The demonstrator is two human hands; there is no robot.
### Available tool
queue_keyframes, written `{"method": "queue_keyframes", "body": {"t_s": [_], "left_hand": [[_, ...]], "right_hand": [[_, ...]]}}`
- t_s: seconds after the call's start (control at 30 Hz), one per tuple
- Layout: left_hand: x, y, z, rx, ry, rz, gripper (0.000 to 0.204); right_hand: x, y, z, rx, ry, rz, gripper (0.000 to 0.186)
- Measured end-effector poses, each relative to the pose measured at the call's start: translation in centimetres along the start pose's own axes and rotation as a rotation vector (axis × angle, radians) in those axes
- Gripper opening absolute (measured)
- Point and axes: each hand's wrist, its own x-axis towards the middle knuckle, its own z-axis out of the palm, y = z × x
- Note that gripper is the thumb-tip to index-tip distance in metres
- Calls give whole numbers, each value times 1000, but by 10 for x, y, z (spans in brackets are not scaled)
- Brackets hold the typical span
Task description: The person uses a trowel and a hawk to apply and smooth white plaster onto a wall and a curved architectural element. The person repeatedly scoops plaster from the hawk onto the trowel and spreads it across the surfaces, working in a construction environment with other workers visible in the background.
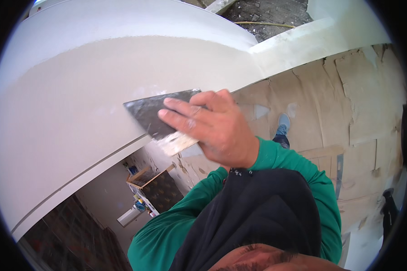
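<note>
My right hand (221, 128) grips a wide putty knife (147, 113). Its dark metal blade lies against, or very close to, a pale wall (86, 86); I cannot tell which. Two fingers stretch over the blade, and the others curl round behind it. White, crusted compound covers the part of the tool nearest my palm, and flecks of it cling to my fingers. My left forearm, in a green sleeve (185, 192), reaches up beneath the right hand. The left hand itself is almost wholly hidden there.
Brown paper sheeting (303, 99) with wrinkles and torn edges covers the floor at right, where a shoe (283, 120) shows. A window-like opening with rubble (276, 16) lies beyond the wall. Lower left stand a dark-topped table (160, 192) and dark draped material (72, 235).
</note>
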Motion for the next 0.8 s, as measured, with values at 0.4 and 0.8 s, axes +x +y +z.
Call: {"method": "queue_keyframes", "body": {"t_s": [0.4,0.8], "left_hand": [[-35,53,-20,-725,-74,-256,22],[-38,-142,81,-339,-94,-299,30]], "right_hand": [[-190,268,-50,-290,185,919,28],[-270,502,-193,-781,211,905,53]]}}
